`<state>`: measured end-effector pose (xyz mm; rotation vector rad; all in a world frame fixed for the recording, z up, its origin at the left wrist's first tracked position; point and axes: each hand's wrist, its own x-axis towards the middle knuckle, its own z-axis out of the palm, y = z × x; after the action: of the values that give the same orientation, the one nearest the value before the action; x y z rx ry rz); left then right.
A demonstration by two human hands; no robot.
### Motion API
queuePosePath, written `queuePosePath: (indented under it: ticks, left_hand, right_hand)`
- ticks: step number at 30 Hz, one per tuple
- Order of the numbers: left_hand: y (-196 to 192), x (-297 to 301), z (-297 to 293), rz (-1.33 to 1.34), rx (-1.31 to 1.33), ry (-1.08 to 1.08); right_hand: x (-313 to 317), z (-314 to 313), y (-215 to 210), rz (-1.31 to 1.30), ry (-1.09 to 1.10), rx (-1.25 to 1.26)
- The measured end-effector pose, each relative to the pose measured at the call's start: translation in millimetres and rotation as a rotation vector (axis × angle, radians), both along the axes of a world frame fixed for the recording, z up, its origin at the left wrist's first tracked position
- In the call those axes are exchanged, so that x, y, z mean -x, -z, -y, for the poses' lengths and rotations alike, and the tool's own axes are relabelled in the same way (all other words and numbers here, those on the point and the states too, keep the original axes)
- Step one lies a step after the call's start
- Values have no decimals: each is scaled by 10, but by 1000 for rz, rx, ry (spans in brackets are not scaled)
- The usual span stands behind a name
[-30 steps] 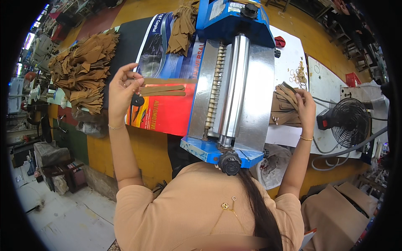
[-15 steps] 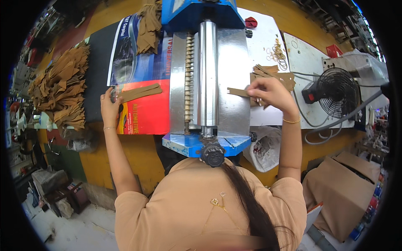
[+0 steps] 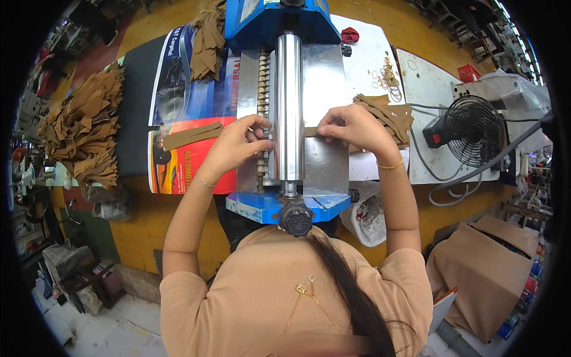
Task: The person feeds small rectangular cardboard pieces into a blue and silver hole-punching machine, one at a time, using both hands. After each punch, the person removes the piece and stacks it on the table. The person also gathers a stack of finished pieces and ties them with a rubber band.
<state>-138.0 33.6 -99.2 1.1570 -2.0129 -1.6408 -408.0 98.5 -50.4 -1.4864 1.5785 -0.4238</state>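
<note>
A blue machine with a shiny metal roller (image 3: 290, 107) stands right in front of me. On its right side my right hand (image 3: 355, 130) pinches a narrow brown strip (image 3: 311, 131), whose far end lies against the roller. My left hand (image 3: 239, 143) is on the roller's other side, fingers bent and thumb apart, over the row of small rings (image 3: 262, 89). I see nothing between its fingertips. Beside that hand, a few finished-looking brown strips (image 3: 193, 137) lie together on a red printed sheet (image 3: 189, 166).
A large heap of brown strips (image 3: 89, 125) lies at the far left, and a bundle of strips (image 3: 207, 53) farther back. More brown pieces (image 3: 383, 116) are at my right, near rubber bands (image 3: 388, 78). A black fan (image 3: 473, 131) with cables stands beyond.
My left hand has let go of the brown strips on the red sheet and moved right to the roller. My right hand has brought its strip leftward up to the roller.
</note>
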Motion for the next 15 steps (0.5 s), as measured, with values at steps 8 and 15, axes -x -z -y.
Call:
queuePosePath:
  ticks: [8, 15]
  left_hand:
    - [-1, -147, 83, -56, -176, -51]
    - [-74, -584, 193, -296, -442, -245]
  right_hand:
    - [505, -154, 206, 88, 204, 62]
    - [1209, -156, 859, -599, 383, 309]
